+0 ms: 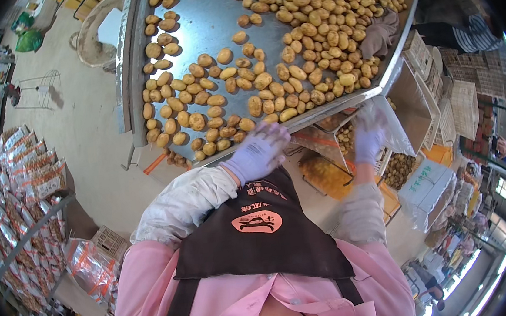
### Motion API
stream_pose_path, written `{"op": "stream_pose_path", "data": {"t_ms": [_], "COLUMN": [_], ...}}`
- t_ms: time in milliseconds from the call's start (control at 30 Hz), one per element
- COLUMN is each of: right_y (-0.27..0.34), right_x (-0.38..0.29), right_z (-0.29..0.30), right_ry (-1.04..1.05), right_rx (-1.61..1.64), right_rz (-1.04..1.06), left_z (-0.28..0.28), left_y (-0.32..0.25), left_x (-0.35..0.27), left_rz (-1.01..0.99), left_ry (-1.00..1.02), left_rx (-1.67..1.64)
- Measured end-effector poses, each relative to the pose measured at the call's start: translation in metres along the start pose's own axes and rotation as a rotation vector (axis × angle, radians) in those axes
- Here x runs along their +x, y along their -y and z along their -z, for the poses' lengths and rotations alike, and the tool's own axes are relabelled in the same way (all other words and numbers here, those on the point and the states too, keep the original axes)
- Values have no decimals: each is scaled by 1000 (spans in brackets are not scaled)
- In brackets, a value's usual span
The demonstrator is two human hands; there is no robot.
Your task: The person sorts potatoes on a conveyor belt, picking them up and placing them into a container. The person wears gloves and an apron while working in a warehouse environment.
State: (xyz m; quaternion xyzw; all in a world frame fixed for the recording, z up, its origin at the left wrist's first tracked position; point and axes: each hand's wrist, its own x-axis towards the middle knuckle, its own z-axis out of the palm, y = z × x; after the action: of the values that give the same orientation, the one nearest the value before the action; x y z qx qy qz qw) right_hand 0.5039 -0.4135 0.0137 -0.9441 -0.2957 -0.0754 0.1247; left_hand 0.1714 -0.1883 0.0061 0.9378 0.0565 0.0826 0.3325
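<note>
Many small yellow-brown potatoes [263, 81] lie on a metal sorting table [203, 16], heaped thickly at the far right and scattered toward the near left. My left hand [257, 153], in a pale lilac glove, lies palm down over the near metal rim [330, 106], its fingers extended beside the nearest potatoes. My right hand [369, 135], gloved alike and blurred, is beyond the rim to the right, beside a clear plastic liner [392, 128] at a cardboard box [405, 102]. Whether it grips the liner is unclear. Below the rim, a clear bag with orange bands [320, 144] hangs near more potatoes [345, 139].
Crates [463, 101] are stacked at the right, with a potato-filled crate [398, 171] and a white box bearing writing [427, 191] nearer. A person in a striped top [474, 38] is beyond. Filled bags [16, 217] crowd a rack at left; a large round basket [91, 41] stands behind.
</note>
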Motion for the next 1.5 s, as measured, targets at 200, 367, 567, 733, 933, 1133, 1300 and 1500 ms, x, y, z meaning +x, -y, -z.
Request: {"op": "stream_pose_path", "data": {"t_ms": [200,367,567,733,933,1133,1300,1500], "right_y": [248,324,270,242,320,265,141,214], "right_x": [21,-56,109,386,334,188,54,13], "right_z": [-97,-81,-93,-140,-188,-122,-92,-44], "right_ry": [512,605,895,-6,183,442,290,545], "right_rx": [11,-101,-68,257,12,-20,-84,191], "right_rz": [48,1002,891,181,380,729,313,421], "left_z": [58,88,126,183,179,132,128,86], "left_y": [76,100,129,218,263,248,190,113], "left_x": [-74,-163,-181,-68,100,89,1,-51], "left_rz": [317,482,726,617,516,351,549,541], "left_ry": [49,-5,-153,-453,-453,-172,-82,-23], "left_rx": [139,250,94,137,-51,197,273,207]}}
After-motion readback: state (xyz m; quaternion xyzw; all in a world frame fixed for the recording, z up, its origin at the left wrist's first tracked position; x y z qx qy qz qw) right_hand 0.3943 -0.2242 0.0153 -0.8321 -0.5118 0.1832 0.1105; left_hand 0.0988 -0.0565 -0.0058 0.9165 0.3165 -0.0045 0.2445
